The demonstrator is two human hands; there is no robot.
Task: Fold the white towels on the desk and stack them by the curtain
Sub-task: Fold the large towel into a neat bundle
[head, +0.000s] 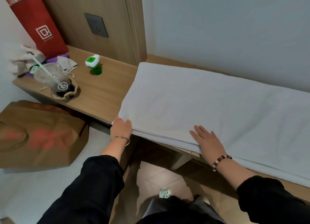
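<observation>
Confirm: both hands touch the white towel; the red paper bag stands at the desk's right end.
Wrong: head view shows the red paper bag at the desk's left end. Left hand and right hand do touch the white towel.

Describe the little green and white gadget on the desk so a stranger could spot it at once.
Start at the long wooden desk, its right part covered by the white towel. On the bare wood left of the towel, below the grey wall socket, stands the gadget. It alone is bright green with a white top; the cup left of it is clear.
</observation>
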